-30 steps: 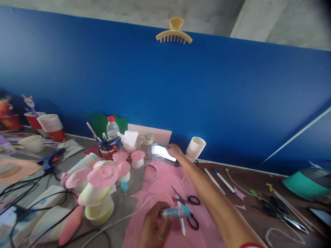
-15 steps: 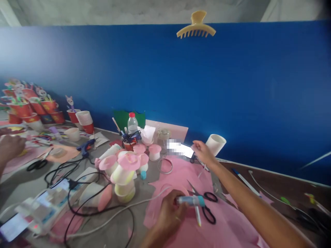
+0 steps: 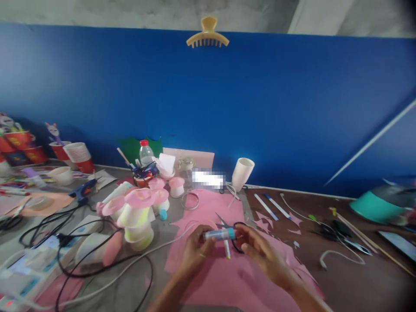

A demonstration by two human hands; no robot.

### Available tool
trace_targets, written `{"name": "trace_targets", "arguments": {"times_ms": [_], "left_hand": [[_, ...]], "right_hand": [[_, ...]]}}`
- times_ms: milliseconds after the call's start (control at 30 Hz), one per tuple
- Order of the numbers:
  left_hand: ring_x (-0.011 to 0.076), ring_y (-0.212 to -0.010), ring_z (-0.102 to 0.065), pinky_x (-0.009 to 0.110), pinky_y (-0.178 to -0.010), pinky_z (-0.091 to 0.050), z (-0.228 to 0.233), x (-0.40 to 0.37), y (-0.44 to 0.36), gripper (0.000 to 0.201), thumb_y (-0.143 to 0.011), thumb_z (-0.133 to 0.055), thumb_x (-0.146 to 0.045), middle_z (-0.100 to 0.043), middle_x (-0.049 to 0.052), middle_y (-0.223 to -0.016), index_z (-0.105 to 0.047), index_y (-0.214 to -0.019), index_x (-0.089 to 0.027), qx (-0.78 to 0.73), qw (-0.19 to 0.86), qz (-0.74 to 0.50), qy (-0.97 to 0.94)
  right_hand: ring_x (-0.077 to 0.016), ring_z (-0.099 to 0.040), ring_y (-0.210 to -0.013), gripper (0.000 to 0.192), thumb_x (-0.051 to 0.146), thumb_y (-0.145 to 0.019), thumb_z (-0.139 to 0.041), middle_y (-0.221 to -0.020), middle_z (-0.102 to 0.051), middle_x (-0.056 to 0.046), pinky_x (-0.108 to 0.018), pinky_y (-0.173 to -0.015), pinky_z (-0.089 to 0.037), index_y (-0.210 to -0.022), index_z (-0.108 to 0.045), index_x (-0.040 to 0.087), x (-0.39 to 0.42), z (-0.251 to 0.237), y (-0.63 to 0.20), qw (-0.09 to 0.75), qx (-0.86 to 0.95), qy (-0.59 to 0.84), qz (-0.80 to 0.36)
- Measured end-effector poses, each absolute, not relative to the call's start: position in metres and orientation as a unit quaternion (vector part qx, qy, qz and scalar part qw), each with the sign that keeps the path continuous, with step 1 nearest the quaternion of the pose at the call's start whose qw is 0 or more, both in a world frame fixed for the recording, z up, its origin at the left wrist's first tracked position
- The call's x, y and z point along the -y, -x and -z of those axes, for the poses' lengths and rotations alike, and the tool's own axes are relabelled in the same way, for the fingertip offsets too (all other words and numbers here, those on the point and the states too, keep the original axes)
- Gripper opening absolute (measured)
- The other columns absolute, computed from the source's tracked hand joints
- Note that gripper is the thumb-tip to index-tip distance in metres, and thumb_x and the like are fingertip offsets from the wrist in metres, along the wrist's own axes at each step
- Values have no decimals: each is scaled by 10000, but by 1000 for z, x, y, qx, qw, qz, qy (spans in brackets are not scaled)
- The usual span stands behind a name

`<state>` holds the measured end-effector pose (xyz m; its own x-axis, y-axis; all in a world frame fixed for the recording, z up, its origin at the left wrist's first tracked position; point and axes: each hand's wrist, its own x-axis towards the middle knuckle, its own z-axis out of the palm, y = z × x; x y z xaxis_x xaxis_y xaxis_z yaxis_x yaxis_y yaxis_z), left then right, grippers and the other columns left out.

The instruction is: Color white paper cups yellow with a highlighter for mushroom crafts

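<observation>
No text is legible. Bright screen (image 3: 208,179), 6 o'clock of center: pixelated. Red cup (image 3: 17,139), 9 o'clock: yellow marks (image 3: 25,141), unreadable.

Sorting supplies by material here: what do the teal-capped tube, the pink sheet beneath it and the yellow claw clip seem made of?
Tube: probably plastic; its smooth body looks translucent. Pink sheet: matte paper or perhaps thin foam, lying flat with cut, pointed edges. Claw clip: likely plastic, evenly coloured, with moulded-looking teeth.
</observation>
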<state>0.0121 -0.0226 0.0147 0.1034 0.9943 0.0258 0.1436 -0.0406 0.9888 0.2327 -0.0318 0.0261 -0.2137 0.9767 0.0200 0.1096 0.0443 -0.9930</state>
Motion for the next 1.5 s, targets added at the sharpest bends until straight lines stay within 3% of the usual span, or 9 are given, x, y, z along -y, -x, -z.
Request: {"name": "trace_targets", "arguments": {"times_ms": [133,300,533,700,967,1133,1233,1367,1500], "left_hand": [[166,-656,-533,266,-606,-422,-16,21,-11,303,-791,-604,-451,-604,8,-724,-636,-918,-178,-489,477,-445,-579],[175,-651,-551,270,-594,-436,-23,22,-11,335,-781,-614,-481,-633,24,-729,-647,-917,-177,-496,471,-422,-595],[210,-793,-637,305,-717,-516,-23,25,-16,300,-740,-686,-418,-677,52,-875,-632,-942,-202,-457,503,-419,-603],[216,-881,-639,326,-800,-520,-21,26,-17,335,-739,-701,-358,-671,53,-940,-604,-1023,-211,-437,524,-434,-589],[173,-741,-597,263,-669,-479,-14,25,-16,249,-773,-683,-357,-651,28,-816,-642,-951,-189,-445,520,-441,-581],[159,-710,-563,252,-641,-447,-15,26,-15,228,-803,-662,-377,-625,16,-791,-639,-917,-181,-456,501,-445,-586],[163,-700,-550,260,-629,-440,-16,26,-14,245,-796,-666,-394,-608,12,-777,-632,-906,-178,-460,492,-454,-583],[167,-708,-537,267,-645,-444,-16,25,-12,203,-818,-638,-376,-589,1,-775,-619,-898,-191,-459,483,-448,-596],[164,-729,-528,271,-676,-459,-18,26,-12,150,-832,-611,-335,-558,-1,-789,-601,-881,-194,-440,478,-448,-615]], "right_hand": [[-189,-620,-765,490,494,-862,-643,-865,-645,-52,-338,-715,-511,-1237,-550,193,37,-25,-218,427,587,432,-536],[-139,-554,-628,506,531,-791,-701,-739,-567,17,-278,-605,-480,-1143,-565,194,35,-28,-205,471,534,448,-540],[-122,-565,-576,389,516,-790,-718,-661,-620,13,-247,-555,-447,-974,-646,182,33,-12,-205,495,490,419,-582],[-123,-591,-576,379,428,-719,-814,-681,-657,8,-223,-507,-447,-944,-633,183,36,-3,-203,528,355,351,-687],[-112,-579,-465,304,353,-714,-826,-663,-654,3,-208,-405,-422,-826,-612,168,38,7,-193,509,274,285,-765],[-116,-594,-472,378,332,-699,-841,-707,-678,9,-207,-417,-433,-963,-613,185,39,6,-195,518,279,297,-752],[-102,-573,-455,359,298,-694,-848,-663,-649,31,-193,-406,-422,-934,-606,184,39,8,-196,525,284,319,-736],[-87,-525,-395,332,389,-731,-813,-605,-624,24,-187,-351,-400,-806,-585,160,39,13,-193,509,307,322,-737],[-100,-494,-305,465,594,-797,-675,-507,-597,13,-204,-293,-387,-716,-555,152,40,20,-189,477,306,335,-753]]}}
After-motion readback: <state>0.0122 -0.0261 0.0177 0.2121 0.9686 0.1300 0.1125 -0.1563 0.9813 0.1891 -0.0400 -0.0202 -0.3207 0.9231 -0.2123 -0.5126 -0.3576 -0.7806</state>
